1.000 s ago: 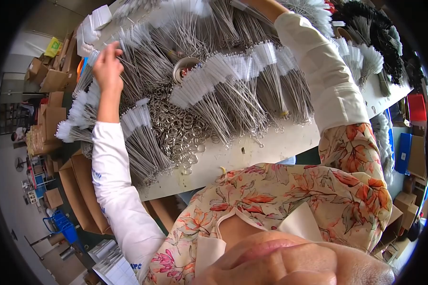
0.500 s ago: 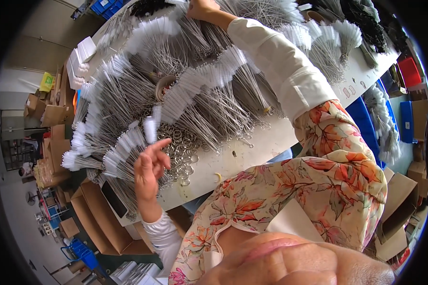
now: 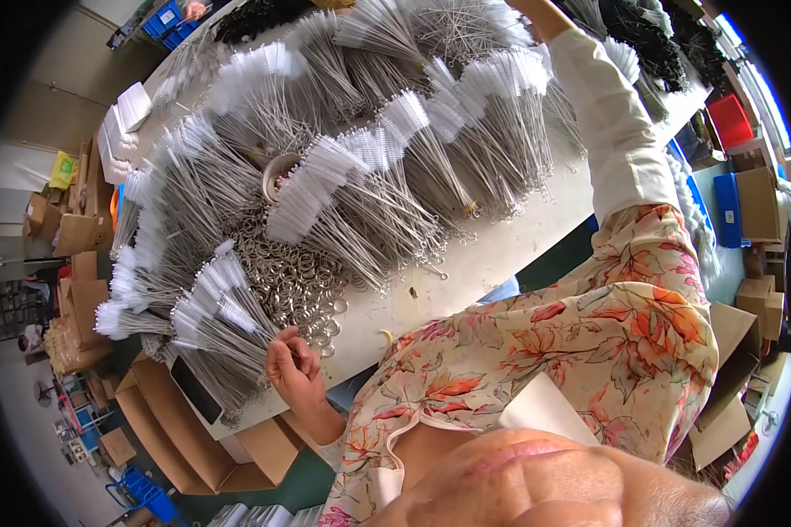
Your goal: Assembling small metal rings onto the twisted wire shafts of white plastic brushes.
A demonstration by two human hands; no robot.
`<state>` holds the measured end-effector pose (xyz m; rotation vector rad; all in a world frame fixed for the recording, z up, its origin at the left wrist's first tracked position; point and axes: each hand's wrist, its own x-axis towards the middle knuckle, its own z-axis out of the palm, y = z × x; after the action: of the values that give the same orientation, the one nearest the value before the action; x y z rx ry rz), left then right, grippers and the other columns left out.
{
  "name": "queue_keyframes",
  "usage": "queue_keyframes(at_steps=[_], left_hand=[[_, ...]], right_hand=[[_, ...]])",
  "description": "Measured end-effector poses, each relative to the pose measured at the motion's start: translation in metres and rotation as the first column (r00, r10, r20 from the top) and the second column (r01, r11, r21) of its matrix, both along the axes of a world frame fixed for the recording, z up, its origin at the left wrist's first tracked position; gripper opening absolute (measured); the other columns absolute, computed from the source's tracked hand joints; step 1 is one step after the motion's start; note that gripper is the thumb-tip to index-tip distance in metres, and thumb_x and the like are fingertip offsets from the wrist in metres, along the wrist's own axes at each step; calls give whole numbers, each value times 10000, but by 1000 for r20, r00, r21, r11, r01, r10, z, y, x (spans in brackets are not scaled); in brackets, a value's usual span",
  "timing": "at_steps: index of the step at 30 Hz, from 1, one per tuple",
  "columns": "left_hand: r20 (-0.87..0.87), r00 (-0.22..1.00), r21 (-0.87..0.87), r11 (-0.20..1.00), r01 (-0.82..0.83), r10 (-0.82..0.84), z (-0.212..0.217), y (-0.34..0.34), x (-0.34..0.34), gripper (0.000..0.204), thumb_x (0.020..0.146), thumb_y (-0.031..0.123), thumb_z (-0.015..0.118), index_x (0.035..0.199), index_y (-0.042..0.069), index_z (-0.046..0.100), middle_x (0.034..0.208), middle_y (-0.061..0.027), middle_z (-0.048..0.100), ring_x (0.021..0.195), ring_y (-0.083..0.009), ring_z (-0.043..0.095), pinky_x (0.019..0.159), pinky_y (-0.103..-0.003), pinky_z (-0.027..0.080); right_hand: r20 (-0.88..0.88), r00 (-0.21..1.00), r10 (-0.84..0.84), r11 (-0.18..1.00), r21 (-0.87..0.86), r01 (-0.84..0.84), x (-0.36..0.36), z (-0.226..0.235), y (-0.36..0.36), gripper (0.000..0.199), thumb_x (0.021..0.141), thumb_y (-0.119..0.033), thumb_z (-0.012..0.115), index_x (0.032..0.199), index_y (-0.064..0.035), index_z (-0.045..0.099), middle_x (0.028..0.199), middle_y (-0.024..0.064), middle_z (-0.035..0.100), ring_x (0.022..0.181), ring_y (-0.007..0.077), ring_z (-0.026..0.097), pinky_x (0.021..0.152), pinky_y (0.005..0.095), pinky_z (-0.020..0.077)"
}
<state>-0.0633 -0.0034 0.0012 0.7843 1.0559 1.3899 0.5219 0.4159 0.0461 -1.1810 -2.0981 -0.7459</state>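
Where left grip [image 3: 295, 369] curls, brushes [image 3: 204, 306] just beside

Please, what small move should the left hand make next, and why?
Perhaps nudge the nearest brushes level: the left hand is curled right by them, and one white bristle head seems to lie out of line with the others.
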Motion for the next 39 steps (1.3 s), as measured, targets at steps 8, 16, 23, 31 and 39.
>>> queue_keyframes(at_steps=[8,16,23,31,39], left_hand=[[-3,999,-49,998,50,-51,-6,5,12,299,955,235,461,965,-31,597,651,-31,488,426,-22,262,370,-171,198],[-6,997,-111,991,72,-73,-11,0,22,271,948,227,474,969,-11,601,672,-23,498,440,-21,284,375,-169,211],[1,996,-113,989,91,-91,-15,4,22,266,948,224,477,977,-8,605,690,-20,491,453,-26,293,392,-171,227],[54,995,-130,987,96,-89,-9,-3,31,276,940,217,486,964,-31,603,712,-31,509,515,-48,371,414,-182,275],[-132,990,88,994,68,-56,25,26,38,300,936,216,471,955,-29,642,651,36,451,513,-15,318,450,-166,251]], right_hand=[[-254,778,-575,779,-459,426,-24,-45,-93,124,657,-201,645,763,-174,703,729,115,654,734,282,635,642,418,493],[-331,796,-507,861,-174,477,-42,-20,-79,145,746,-234,614,785,-114,685,700,150,631,669,332,624,611,427,494],[-91,815,-572,820,-101,564,-64,54,-63,173,763,-227,557,752,-81,649,675,148,627,656,322,629,577,435,495],[-769,639,33,999,40,-4,-126,128,-107,259,789,-137,642,998,8,594,828,120,664,620,119,600,505,280,467],[-911,-108,-398,-42,136,-990,-305,73,-224,207,973,-201,411,885,-69,544,738,-17,535,544,31,394,493,171,345]])
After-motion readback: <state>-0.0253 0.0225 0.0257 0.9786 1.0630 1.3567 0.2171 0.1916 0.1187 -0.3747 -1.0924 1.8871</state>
